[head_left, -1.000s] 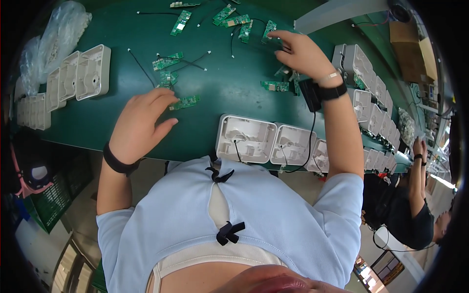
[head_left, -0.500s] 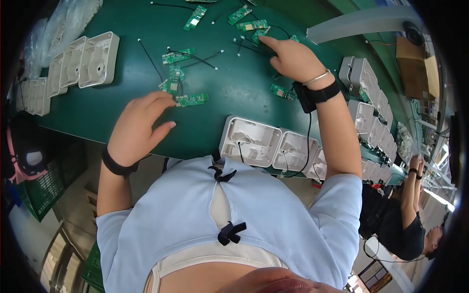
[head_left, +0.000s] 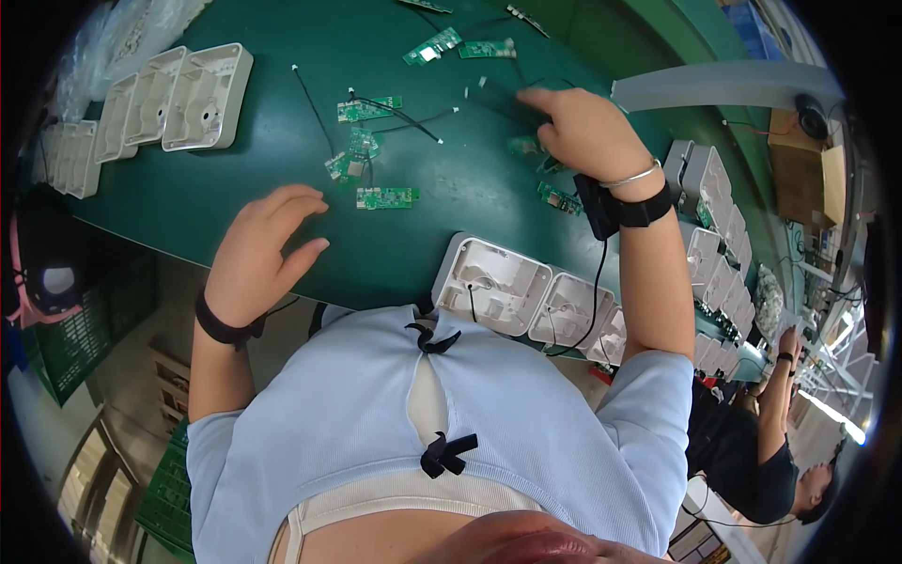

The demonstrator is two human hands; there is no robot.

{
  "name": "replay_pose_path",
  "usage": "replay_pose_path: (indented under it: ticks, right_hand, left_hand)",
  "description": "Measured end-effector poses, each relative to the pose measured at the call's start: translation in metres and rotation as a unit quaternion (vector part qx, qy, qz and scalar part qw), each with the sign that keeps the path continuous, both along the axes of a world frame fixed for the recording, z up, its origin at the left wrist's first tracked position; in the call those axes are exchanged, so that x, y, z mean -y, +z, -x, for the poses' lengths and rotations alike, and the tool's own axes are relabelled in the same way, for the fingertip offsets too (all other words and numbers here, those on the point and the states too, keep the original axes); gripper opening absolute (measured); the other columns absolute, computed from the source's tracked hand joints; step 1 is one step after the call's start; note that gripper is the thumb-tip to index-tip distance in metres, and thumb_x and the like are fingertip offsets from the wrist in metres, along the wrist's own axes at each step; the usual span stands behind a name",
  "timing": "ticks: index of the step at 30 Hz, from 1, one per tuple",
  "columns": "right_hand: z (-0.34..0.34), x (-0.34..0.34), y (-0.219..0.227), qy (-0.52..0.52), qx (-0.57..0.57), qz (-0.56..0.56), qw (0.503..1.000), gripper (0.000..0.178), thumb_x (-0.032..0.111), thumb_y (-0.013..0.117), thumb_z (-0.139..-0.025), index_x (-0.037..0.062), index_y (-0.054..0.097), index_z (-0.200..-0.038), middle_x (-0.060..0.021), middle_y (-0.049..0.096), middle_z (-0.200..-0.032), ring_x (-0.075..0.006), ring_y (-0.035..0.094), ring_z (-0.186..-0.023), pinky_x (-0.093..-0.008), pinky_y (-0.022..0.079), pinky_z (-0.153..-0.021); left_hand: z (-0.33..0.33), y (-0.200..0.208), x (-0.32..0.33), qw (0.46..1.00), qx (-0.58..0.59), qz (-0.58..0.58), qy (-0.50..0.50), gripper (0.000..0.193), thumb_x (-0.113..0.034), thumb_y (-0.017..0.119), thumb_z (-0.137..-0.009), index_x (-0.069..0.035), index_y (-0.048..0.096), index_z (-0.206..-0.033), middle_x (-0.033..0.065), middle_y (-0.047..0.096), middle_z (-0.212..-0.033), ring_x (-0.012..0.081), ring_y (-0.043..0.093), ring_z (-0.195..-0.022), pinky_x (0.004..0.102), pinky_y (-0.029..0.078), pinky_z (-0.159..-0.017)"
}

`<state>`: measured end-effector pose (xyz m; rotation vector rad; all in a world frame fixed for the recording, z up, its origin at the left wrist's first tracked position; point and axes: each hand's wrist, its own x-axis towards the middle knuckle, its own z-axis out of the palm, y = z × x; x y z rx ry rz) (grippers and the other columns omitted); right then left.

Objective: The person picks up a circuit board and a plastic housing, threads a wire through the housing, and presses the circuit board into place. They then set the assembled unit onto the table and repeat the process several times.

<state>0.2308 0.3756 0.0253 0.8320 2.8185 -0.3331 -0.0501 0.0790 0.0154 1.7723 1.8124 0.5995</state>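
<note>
My left hand (head_left: 272, 242) hovers over or rests on the near left of the green table, fingers apart and nothing in them. Closest to it lies a green circuit board (head_left: 387, 198); beyond are an overlapping board pair (head_left: 355, 158) and another board (head_left: 369, 109) crossed by black cables. Farther right, my right hand (head_left: 597, 136) is stretched out, index finger forward and its tip smeared by motion. A blurred circuit board (head_left: 523, 146) shows beside its thumb, along with blurred black cables; whether the fingers grip these is unclear. Another board (head_left: 561, 198) lies by the right wrist.
White plastic housings (head_left: 493, 287) with wires inside line the near edge. Empty-looking housings (head_left: 205, 99) stand at left, beside clear plastic bags (head_left: 127, 42). More housings (head_left: 709, 188) fill the right side. Several boards (head_left: 487, 49) lie at the back. A co-worker (head_left: 766, 461) is at far right.
My right hand has moved slightly nearer and right. Blurred boards now show near its thumb, away from the back cluster. My left fingers have come away from the nearest board.
</note>
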Motion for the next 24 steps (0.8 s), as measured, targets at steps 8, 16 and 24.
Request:
replay_pose_path:
  ticks: [8, 16, 24]
  right_hand:
    - [0.038, -0.039, -0.024, -0.011, -0.028, -0.002, 1.000, 0.051, 0.015, 0.063, -0.085, 0.0119, 0.068, -0.136, -0.0223, 0.075, -0.103, -0.0407, 0.071, -0.096, -0.0485, 0.057, -0.087]
    - [0.038, -0.134, -0.074, -0.171, -0.187, -0.105, 0.962, 0.038, 0.025, 0.067, -0.089, 0.0083, 0.075, -0.121, -0.0201, 0.077, -0.101, -0.0383, 0.073, -0.096, -0.0430, 0.058, -0.088]
    - [0.047, -0.132, -0.054, -0.245, -0.098, -0.098, 0.960, 0.040, 0.039, 0.075, -0.090, 0.0038, 0.079, -0.109, -0.0212, 0.077, -0.100, -0.0353, 0.075, -0.098, -0.0417, 0.058, -0.088]
  left_hand:
    - [0.001, -0.001, 0.003, 1.000, 0.014, 0.006, 0.013, 0.035, -0.009, 0.076, -0.087, -0.003, 0.066, -0.119, 0.0114, 0.066, -0.132, 0.0350, 0.064, -0.115, 0.0421, 0.050, -0.099]
    - [0.004, -0.005, 0.003, 1.000, 0.018, -0.016, 0.016, 0.033, -0.009, 0.076, -0.086, -0.005, 0.066, -0.117, 0.0115, 0.067, -0.128, 0.0378, 0.064, -0.110, 0.0440, 0.052, -0.094]
    - [0.005, -0.009, 0.008, 1.000, 0.022, -0.017, 0.013, 0.035, -0.008, 0.077, -0.085, -0.005, 0.065, -0.117, 0.0112, 0.067, -0.126, 0.0376, 0.065, -0.110, 0.0448, 0.052, -0.094]
